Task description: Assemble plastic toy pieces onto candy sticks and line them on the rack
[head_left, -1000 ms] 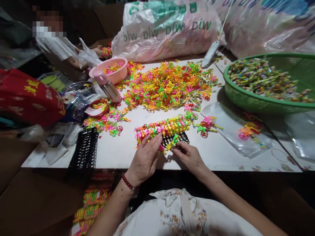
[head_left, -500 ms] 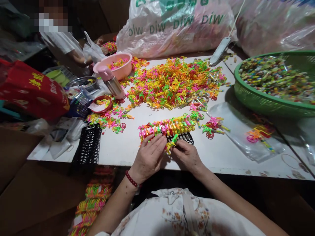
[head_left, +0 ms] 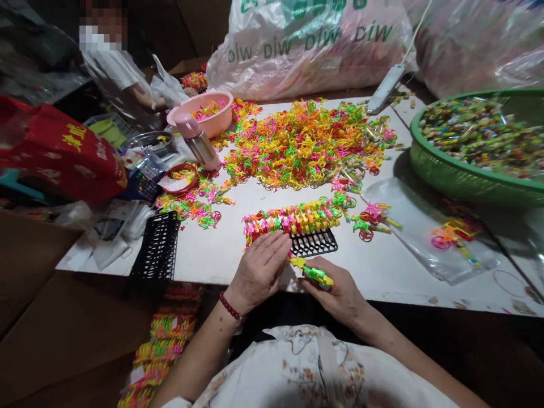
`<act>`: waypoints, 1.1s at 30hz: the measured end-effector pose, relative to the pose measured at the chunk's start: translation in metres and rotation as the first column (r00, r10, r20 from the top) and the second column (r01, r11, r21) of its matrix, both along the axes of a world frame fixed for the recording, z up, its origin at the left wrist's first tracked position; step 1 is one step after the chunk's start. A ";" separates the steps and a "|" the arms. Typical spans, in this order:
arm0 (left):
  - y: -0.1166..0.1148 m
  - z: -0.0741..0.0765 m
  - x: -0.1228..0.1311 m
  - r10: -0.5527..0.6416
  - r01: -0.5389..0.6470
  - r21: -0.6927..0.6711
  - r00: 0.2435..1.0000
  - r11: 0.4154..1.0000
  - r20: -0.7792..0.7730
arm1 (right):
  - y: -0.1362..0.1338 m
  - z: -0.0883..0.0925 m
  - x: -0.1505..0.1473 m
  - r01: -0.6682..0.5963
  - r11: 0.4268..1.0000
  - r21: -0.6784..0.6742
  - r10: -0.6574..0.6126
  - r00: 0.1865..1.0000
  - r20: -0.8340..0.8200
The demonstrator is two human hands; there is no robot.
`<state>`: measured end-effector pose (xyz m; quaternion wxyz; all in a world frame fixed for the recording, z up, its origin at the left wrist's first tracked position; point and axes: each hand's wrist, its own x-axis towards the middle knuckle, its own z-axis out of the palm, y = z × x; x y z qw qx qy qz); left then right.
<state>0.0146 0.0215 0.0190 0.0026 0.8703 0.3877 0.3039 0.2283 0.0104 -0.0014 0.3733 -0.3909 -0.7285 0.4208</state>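
Observation:
A black plastic rack [head_left: 317, 242] lies near the table's front edge, its upper part lined with rows of small colorful plastic pieces [head_left: 293, 218]. My left hand [head_left: 261, 266] rests over the rack's left end, fingers together; what lies under its fingertips is hidden. My right hand [head_left: 340, 292] is closed around a green and yellow plastic piece [head_left: 317, 275], just below the rack's front edge. Beyond the rack is a large heap of orange, yellow, pink and green pieces [head_left: 297, 144].
Stacked black racks [head_left: 157, 246] are at left, near a steel bottle [head_left: 202, 148] and pink basin [head_left: 208, 116]. A green basket [head_left: 467, 170] and plastic bags [head_left: 429, 238] lie right. Another person's sleeve [head_left: 114, 65] shows at back left.
My right hand has moved down and slightly right, away from the rack, with the green and yellow piece. More of the black rack shows. The view has shifted slightly.

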 end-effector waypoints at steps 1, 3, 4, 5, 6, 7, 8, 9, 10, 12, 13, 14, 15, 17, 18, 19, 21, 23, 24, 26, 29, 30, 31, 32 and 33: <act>0.000 0.000 0.000 -0.003 0.003 -0.002 1.000 1.000 0.001 | 0.000 0.001 0.002 0.000 1.000 -0.004 0.000 1.000 0.004; 0.000 -0.001 -0.001 -0.005 0.005 -0.010 1.000 1.000 0.001 | 0.003 -0.001 0.002 0.059 0.997 -0.039 -0.058 0.998 0.033; -0.001 -0.001 -0.001 -0.005 0.005 -0.014 1.000 1.000 0.001 | 0.007 -0.004 0.001 0.105 0.993 -0.044 -0.103 0.993 0.056; -0.001 -0.002 -0.001 -0.004 0.005 -0.018 1.000 1.000 0.001 | 0.012 -0.008 0.000 0.143 0.989 -0.027 -0.140 0.987 0.077; -0.001 -0.002 -0.001 -0.003 0.003 -0.019 1.000 1.000 0.003 | 0.017 -0.013 -0.003 0.158 0.987 0.008 -0.158 0.983 0.092; -0.001 -0.003 -0.001 -0.002 0.002 -0.020 1.000 1.000 0.005 | 0.023 -0.018 -0.006 0.150 0.987 0.054 -0.155 0.983 0.101; -0.001 -0.003 -0.001 -0.001 0.001 -0.020 1.000 1.000 0.008 | 0.029 -0.023 -0.009 0.127 0.987 0.097 -0.136 0.985 0.101; -0.001 -0.003 0.000 -0.001 0.001 -0.020 1.000 1.000 0.011 | 0.034 -0.028 -0.013 0.097 0.987 0.126 -0.110 0.989 0.099; -0.001 -0.003 0.000 -0.002 0.003 -0.020 1.000 1.000 0.013 | 0.038 -0.032 -0.016 0.069 0.988 0.140 -0.083 0.992 0.097; -0.001 -0.002 0.000 -0.004 0.004 -0.027 1.000 1.000 0.012 | 0.043 -0.037 -0.022 0.033 0.990 0.134 -0.047 0.994 0.101; -0.001 -0.002 0.000 -0.005 0.005 -0.032 1.000 0.999 0.011 | 0.044 -0.039 -0.024 0.026 0.991 0.129 -0.040 0.993 0.107; -0.001 -0.002 0.001 -0.007 0.007 -0.037 1.000 0.999 0.011 | 0.044 -0.039 -0.025 0.020 0.992 0.128 -0.035 0.993 0.115; -0.001 -0.003 0.001 -0.009 0.009 -0.042 1.000 0.999 0.011 | 0.044 -0.040 -0.025 0.016 0.991 0.133 -0.032 0.992 0.122; -0.001 -0.003 0.002 -0.008 0.009 -0.043 1.000 0.999 0.017 | 0.044 -0.041 -0.025 0.007 0.988 0.155 -0.030 0.989 0.144; -0.001 -0.003 0.002 -0.005 0.006 -0.040 1.000 0.999 0.021 | 0.044 -0.041 -0.024 0.003 0.986 0.165 -0.030 0.987 0.159; 0.000 -0.004 0.003 0.000 0.001 -0.038 1.000 0.999 0.026 | 0.045 -0.041 -0.023 -0.002 0.984 0.176 -0.030 0.984 0.176; 0.000 -0.004 0.003 0.010 -0.009 -0.037 0.999 0.999 0.033 | 0.046 -0.041 -0.021 -0.016 0.981 0.195 -0.025 0.978 0.209; 0.000 -0.003 0.004 0.014 -0.013 -0.035 0.999 0.999 0.035 | 0.047 -0.040 -0.019 -0.041 0.976 0.216 -0.011 0.972 0.235; 0.000 -0.003 0.004 0.012 -0.011 -0.034 0.999 0.999 0.031 | 0.048 -0.039 -0.019 -0.056 0.972 0.228 -0.002 0.969 0.245; 0.000 -0.002 0.005 0.008 -0.008 -0.038 1.000 0.999 0.008 | 0.050 -0.036 -0.018 -0.087 0.967 0.241 0.021 0.964 0.264; 0.001 0.000 0.007 0.019 -0.022 -0.052 0.999 0.998 -0.050 | 0.052 -0.032 -0.018 -0.123 0.971 0.203 0.062 0.957 0.282; 0.001 0.000 0.008 0.030 -0.034 -0.053 0.997 0.998 -0.065 | 0.053 -0.031 -0.018 -0.134 0.972 0.193 0.075 0.955 0.286; 0.000 0.001 0.009 0.044 -0.048 -0.053 0.996 0.997 -0.074 | 0.053 -0.031 -0.018 -0.147 0.970 0.195 0.086 0.952 0.293; 0.000 0.001 0.009 0.058 -0.062 -0.052 0.995 0.997 -0.079 | 0.052 -0.032 -0.018 -0.164 0.964 0.209 0.096 0.949 0.301; 0.000 0.002 0.010 0.071 -0.075 -0.049 0.994 0.996 -0.080 | 0.052 -0.034 -0.019 -0.180 0.956 0.232 0.104 0.946 0.308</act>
